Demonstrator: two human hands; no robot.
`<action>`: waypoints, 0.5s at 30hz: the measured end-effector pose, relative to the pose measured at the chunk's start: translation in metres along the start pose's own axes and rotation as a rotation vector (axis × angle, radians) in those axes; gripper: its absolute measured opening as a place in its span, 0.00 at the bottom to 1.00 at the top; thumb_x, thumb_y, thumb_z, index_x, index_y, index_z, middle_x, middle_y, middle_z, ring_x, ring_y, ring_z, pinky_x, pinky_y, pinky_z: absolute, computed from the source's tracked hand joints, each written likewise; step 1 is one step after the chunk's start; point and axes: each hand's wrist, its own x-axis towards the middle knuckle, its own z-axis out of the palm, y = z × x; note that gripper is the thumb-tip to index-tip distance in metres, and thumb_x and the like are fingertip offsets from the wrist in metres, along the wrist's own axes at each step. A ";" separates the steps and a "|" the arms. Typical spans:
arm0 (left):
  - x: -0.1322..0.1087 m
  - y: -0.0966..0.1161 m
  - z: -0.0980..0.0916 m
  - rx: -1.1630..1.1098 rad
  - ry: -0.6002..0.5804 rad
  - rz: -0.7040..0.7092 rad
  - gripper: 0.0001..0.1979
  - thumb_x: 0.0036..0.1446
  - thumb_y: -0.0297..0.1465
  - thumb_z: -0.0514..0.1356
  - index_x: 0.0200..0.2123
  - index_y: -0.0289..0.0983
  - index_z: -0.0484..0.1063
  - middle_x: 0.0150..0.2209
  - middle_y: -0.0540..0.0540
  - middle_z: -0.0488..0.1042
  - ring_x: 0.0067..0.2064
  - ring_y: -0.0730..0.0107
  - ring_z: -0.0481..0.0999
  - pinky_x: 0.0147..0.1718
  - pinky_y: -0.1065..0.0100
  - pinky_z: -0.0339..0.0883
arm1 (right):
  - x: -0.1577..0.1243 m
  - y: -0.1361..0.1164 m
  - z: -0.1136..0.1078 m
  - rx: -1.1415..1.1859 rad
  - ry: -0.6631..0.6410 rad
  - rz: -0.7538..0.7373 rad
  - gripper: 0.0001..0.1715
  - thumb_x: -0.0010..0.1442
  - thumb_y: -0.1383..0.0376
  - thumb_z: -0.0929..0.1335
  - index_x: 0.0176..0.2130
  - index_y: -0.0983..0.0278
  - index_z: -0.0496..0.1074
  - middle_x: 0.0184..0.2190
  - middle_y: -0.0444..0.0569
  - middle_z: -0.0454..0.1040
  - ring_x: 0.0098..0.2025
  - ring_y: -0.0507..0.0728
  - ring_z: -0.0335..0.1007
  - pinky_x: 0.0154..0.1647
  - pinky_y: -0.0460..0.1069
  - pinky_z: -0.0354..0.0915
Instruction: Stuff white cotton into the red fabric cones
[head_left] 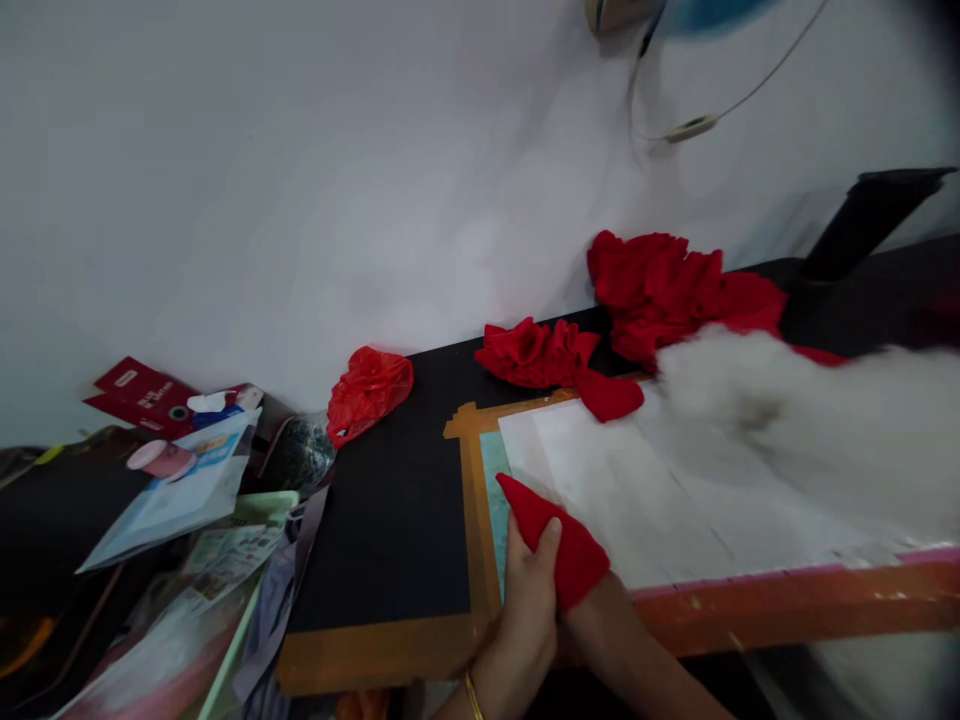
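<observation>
Far L, a red plastic bag (pixel 367 392) sits at the counter's (pixel 390 520) back corner. Left hand's (pixel 525 610) fingers close w/ thumb pressed on the red cloth cone (pixel 570 555) at the front edge, prob. to steady it. Right hand is hidden inside it, so its grip can't be told. Further R, white stuffing (pixel 810 430) lies heaped within reach.

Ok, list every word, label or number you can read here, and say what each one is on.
Nothing here is legible.
Flat red cardboard packet by the wall: white label, too blurred.
Blue and white glossy leaflet: print too blurred.
Pale printed paper sheet below it: too small.
Red cloth cone held in the left hand: no text.
</observation>
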 end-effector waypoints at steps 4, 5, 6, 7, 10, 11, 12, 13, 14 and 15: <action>0.007 0.010 -0.001 -0.067 0.030 -0.027 0.34 0.47 0.38 0.71 0.56 0.36 0.66 0.43 0.40 0.78 0.43 0.58 0.79 0.46 0.61 0.73 | -0.007 0.003 -0.003 -0.160 -0.068 -0.061 0.19 0.59 0.74 0.62 0.46 0.64 0.76 0.33 0.52 0.82 0.32 0.57 0.78 0.27 0.45 0.70; 0.008 0.013 -0.002 -0.070 0.037 -0.027 0.34 0.46 0.38 0.72 0.56 0.36 0.66 0.43 0.40 0.78 0.43 0.59 0.79 0.45 0.62 0.72 | -0.009 0.005 -0.003 -0.230 -0.082 -0.121 0.17 0.56 0.75 0.63 0.41 0.65 0.77 0.31 0.52 0.81 0.31 0.58 0.78 0.27 0.45 0.70; 0.009 0.014 -0.002 -0.068 0.035 -0.027 0.35 0.46 0.38 0.72 0.56 0.35 0.66 0.43 0.40 0.78 0.43 0.59 0.79 0.45 0.62 0.72 | -0.010 0.007 -0.003 -0.295 -0.089 -0.168 0.15 0.54 0.76 0.64 0.37 0.65 0.77 0.30 0.53 0.81 0.31 0.59 0.78 0.27 0.46 0.69; 0.009 0.014 -0.001 -0.063 0.025 -0.026 0.36 0.46 0.38 0.72 0.57 0.35 0.66 0.44 0.39 0.78 0.43 0.58 0.80 0.45 0.62 0.72 | -0.011 0.009 -0.002 -0.346 -0.088 -0.190 0.14 0.53 0.76 0.64 0.34 0.65 0.77 0.30 0.53 0.81 0.31 0.59 0.78 0.28 0.46 0.70; 0.005 0.010 0.004 -0.052 0.004 -0.017 0.38 0.47 0.38 0.71 0.60 0.38 0.62 0.47 0.39 0.78 0.47 0.55 0.79 0.48 0.60 0.72 | -0.010 0.011 0.003 -0.385 -0.061 -0.103 0.16 0.52 0.78 0.64 0.35 0.64 0.77 0.28 0.52 0.82 0.28 0.58 0.78 0.27 0.46 0.70; 0.003 0.007 0.006 -0.051 0.014 -0.008 0.40 0.48 0.38 0.70 0.62 0.39 0.60 0.49 0.39 0.77 0.49 0.54 0.78 0.49 0.59 0.71 | -0.010 0.010 0.005 -0.379 -0.043 -0.075 0.18 0.52 0.78 0.64 0.38 0.64 0.78 0.30 0.53 0.82 0.28 0.58 0.78 0.27 0.46 0.70; 0.001 0.004 0.007 -0.051 0.032 0.001 0.41 0.49 0.38 0.70 0.63 0.41 0.58 0.52 0.39 0.76 0.52 0.53 0.77 0.51 0.59 0.71 | -0.009 0.010 0.007 -0.368 -0.020 -0.063 0.20 0.53 0.78 0.63 0.41 0.65 0.77 0.33 0.54 0.83 0.29 0.58 0.79 0.28 0.46 0.71; -0.001 0.002 0.009 -0.050 0.052 0.010 0.41 0.49 0.38 0.70 0.64 0.42 0.56 0.53 0.40 0.74 0.54 0.53 0.75 0.52 0.59 0.70 | -0.008 0.009 0.009 -0.355 0.000 -0.063 0.23 0.52 0.78 0.63 0.45 0.66 0.77 0.35 0.56 0.83 0.30 0.59 0.79 0.28 0.47 0.72; -0.003 0.000 0.009 -0.047 0.067 0.016 0.42 0.49 0.37 0.70 0.64 0.43 0.55 0.54 0.40 0.74 0.56 0.53 0.74 0.53 0.60 0.69 | -0.007 0.008 0.009 -0.343 0.011 -0.065 0.25 0.52 0.78 0.63 0.47 0.67 0.76 0.37 0.57 0.82 0.31 0.60 0.80 0.29 0.48 0.72; -0.003 -0.001 0.009 -0.041 0.070 0.018 0.42 0.49 0.37 0.70 0.64 0.43 0.55 0.55 0.40 0.74 0.56 0.53 0.73 0.54 0.60 0.69 | -0.006 0.007 0.008 -0.334 0.009 -0.067 0.26 0.51 0.78 0.63 0.48 0.68 0.75 0.37 0.57 0.82 0.31 0.60 0.80 0.28 0.48 0.72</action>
